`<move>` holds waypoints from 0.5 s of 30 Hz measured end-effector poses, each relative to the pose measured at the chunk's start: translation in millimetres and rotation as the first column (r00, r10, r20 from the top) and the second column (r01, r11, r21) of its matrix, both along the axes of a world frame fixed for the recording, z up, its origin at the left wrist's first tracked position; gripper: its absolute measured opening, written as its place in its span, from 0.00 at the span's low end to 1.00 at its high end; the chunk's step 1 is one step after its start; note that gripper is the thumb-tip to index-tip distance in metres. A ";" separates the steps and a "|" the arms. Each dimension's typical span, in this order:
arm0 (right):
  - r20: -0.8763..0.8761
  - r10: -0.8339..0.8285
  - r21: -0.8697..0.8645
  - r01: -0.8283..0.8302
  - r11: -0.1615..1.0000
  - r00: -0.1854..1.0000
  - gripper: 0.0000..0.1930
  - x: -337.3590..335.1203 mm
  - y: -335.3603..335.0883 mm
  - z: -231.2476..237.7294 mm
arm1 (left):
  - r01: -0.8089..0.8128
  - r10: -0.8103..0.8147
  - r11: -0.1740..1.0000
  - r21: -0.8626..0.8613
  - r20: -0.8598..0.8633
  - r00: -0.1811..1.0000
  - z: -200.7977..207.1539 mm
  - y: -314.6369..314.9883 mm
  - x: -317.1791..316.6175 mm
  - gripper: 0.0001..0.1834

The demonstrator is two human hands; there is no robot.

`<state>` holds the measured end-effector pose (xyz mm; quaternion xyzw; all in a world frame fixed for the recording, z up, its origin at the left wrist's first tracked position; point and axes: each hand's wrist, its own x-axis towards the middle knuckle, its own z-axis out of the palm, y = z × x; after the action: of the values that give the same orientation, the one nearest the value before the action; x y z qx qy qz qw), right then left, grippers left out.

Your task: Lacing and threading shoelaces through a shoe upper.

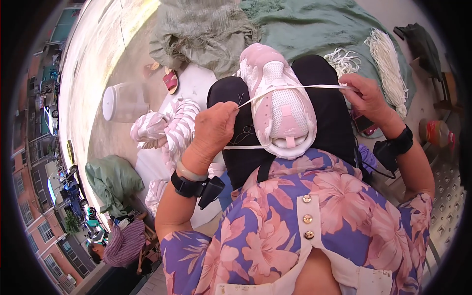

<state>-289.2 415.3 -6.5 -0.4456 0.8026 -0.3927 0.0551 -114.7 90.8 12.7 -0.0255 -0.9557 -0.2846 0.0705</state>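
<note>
While my black-trousered lap bears the pink-and-white shoe, my left grip, just left of the shoe, and my right grip, farther off to its right, are both closed on the white lace stretched across it. I'd best pull both sides evenly, untwisted, bracing the shoe steady.

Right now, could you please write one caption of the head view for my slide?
Left hand and right hand stretch a white lace across a pink-and-white shoe on a black-clad lap.
</note>
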 end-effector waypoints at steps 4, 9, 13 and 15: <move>-0.389 0.054 0.031 -0.045 0.998 0.920 0.12 -10.1 24.7 22.4 | -0.140 0.143 0.982 -0.128 0.010 0.990 23.2 -38.7 8.1 0.04; -0.501 0.098 0.218 0.015 0.976 0.860 0.11 -41.8 82.0 43.1 | -0.360 0.347 0.912 -0.195 -0.099 0.933 52.0 -123.6 23.8 0.06; -0.639 0.024 0.251 0.179 0.951 0.768 0.11 -89.0 138.6 53.1 | -0.429 0.422 0.853 -0.298 -0.091 0.902 88.4 -177.9 48.2 0.08; -0.724 -0.001 0.286 0.302 0.910 0.690 0.12 -111.7 190.5 76.8 | -0.450 0.466 0.845 -0.290 -0.016 0.885 109.0 -203.8 51.1 0.07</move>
<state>-400.9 605.9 70.4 -0.4731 0.8563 -0.0291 -0.2054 -63.6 -113.0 121.7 0.2012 -0.9665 -0.1193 0.1057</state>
